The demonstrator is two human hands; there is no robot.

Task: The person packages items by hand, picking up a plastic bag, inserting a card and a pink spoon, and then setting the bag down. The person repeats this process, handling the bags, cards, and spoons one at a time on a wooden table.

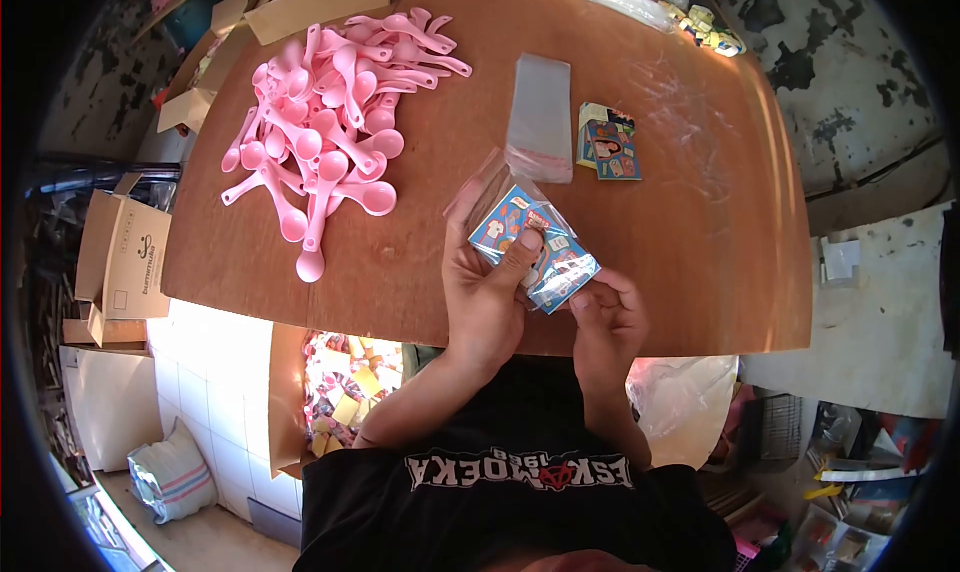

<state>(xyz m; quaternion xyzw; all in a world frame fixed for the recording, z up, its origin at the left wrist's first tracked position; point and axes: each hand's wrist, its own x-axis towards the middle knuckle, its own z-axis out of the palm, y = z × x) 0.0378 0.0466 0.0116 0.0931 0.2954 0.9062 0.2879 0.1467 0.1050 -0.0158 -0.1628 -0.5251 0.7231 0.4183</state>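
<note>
My left hand [485,297] grips a blue printed card [553,252] that sits inside a clear plastic bag, its thumb across the front. The open-looking end of the bag [490,180] sticks out past the card at the upper left. At the card's lower right corner, my right hand [608,322] pinches the edge between thumb and fingers. Just beyond my hands lies a stack of clear plastic bags [540,107]. To its right is a small pile of similar printed cards [608,144].
A heap of pink plastic spoons [335,122] covers the left of the brown table [420,222]. Cardboard boxes [318,7] stand at the far left edge. Plastic packs [625,7] lie at the far edge. Below the near edge is a box of small colourful packets [350,382].
</note>
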